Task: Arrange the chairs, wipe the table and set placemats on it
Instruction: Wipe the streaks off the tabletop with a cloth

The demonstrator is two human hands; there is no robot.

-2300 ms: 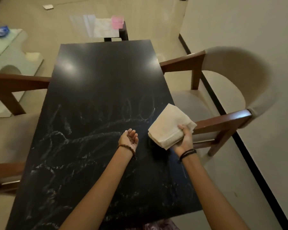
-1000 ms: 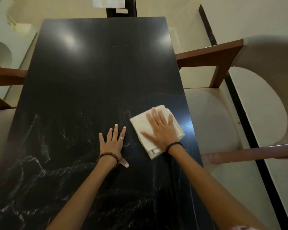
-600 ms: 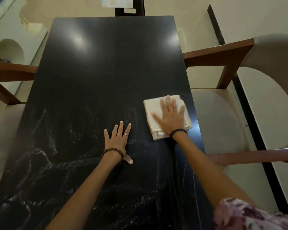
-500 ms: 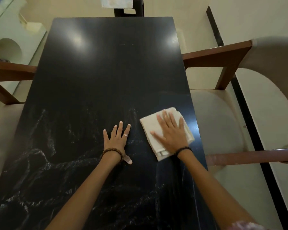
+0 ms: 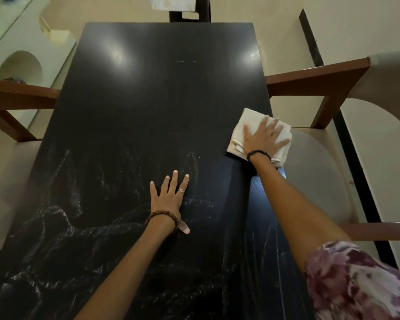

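A long black table [image 5: 153, 100] runs away from me, its near half streaked with white smears. My right hand [image 5: 262, 137] presses flat on a folded cream cloth [image 5: 243, 132] at the table's right edge, with part of the cloth hanging over the edge. My left hand [image 5: 169, 197] lies flat on the tabletop near the middle, fingers spread, holding nothing. A wooden armchair with a cream seat [image 5: 319, 172] stands at the right side, and another armchair [image 5: 12, 98] at the left. No placemats lie on the table.
A dark chair back [image 5: 189, 16] stands at the far end of the table. A pale cabinet with an arched opening [image 5: 21, 61] sits at the far left. A black strip [image 5: 346, 139] runs along the floor at the right by the wall.
My right hand has slid the cloth forward and to the right, up to the table's right edge. The left hand has stayed flat in place.
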